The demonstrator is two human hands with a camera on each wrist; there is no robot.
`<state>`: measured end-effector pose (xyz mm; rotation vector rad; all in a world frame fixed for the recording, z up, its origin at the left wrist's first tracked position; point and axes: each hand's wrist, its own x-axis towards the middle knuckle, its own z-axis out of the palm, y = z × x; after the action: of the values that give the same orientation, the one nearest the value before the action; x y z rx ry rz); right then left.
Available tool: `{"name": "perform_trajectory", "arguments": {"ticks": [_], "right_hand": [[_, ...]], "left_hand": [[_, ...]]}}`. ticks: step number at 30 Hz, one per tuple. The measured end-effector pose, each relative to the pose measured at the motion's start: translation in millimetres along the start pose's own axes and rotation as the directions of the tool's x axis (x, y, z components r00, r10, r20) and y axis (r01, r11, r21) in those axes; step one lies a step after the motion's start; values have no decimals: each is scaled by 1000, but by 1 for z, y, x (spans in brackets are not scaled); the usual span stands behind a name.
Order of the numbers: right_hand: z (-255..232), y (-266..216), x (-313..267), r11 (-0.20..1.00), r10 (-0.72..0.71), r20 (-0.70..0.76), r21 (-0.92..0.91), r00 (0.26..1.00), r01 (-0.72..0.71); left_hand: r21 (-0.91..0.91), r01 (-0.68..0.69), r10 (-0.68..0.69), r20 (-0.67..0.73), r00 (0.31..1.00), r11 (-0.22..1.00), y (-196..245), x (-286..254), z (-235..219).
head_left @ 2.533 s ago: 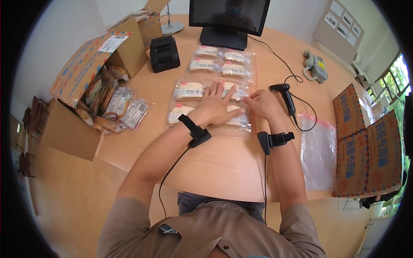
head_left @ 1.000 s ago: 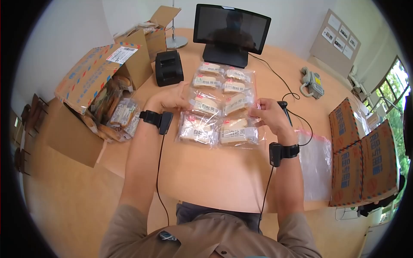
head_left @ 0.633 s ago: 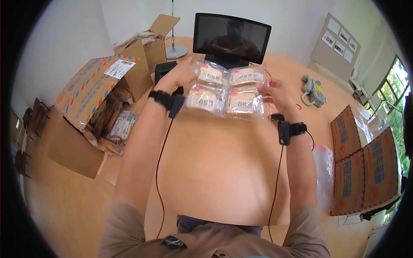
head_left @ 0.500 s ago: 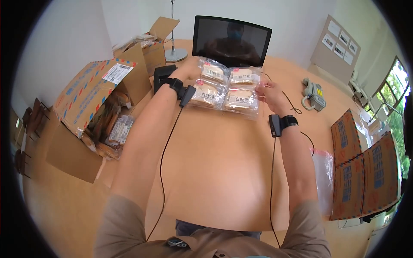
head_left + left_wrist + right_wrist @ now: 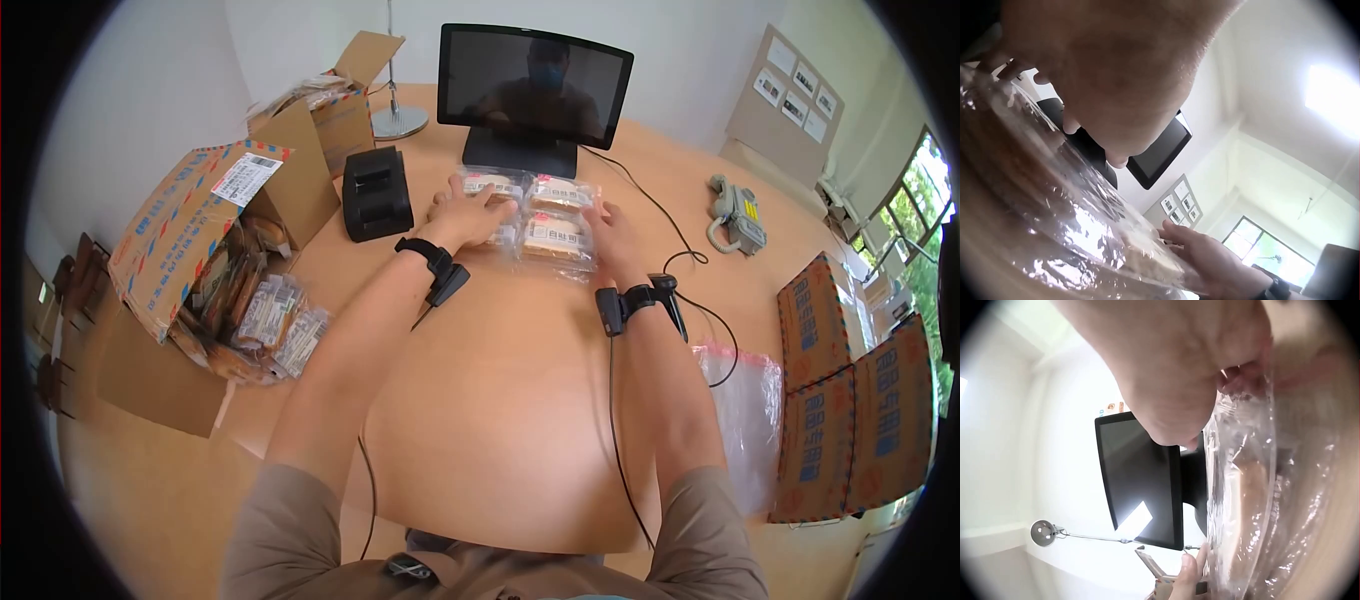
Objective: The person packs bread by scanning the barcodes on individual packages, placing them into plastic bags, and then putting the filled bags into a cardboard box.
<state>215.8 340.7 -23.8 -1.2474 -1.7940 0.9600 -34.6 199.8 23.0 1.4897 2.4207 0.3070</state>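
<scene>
Both hands (image 5: 470,215) on bread bag (image 5: 552,235) (flat).

The left hand (image 5: 468,213) covered the near-left packets of the bread bag (image 5: 548,232), and the print on the labels that showed was too small to read. In the left wrist view the hand's underside blocked the top of the frame, the bag a blurred glare. The table's (image 5: 500,400) near edge was hidden by the person's shirt (image 5: 480,570).

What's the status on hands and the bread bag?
Left hand flat on bread bag. Right hand at its right edge. Bag on table before monitor.
</scene>
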Motion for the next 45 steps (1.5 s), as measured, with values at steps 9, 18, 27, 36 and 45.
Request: {"name": "perform_trajectory", "arguments": {"ticks": [9,18,27,36,45], "right_hand": [[13,4,-8,948,-175,203,-230,963,221],[-74,-35,-33,849,-159,180,-477,971,227],[-281,-78,-193,886,-34,437,-402,899,230],[-350,69,-315,587,-56,142,-796,988,147],[-342,64,-328,734,-76,-117,-679,990,-24]], "left_hand": [[94,-18,33,-160,987,995,-5,-13,27],[222,-214,252,-160,954,951,-9,-58,17],[147,-512,525,-397,753,846,-8,-104,4],[-506,-439,565,121,816,742,-15,-209,-18],[-484,-491,612,124,781,724,-14,-196,7]]}}
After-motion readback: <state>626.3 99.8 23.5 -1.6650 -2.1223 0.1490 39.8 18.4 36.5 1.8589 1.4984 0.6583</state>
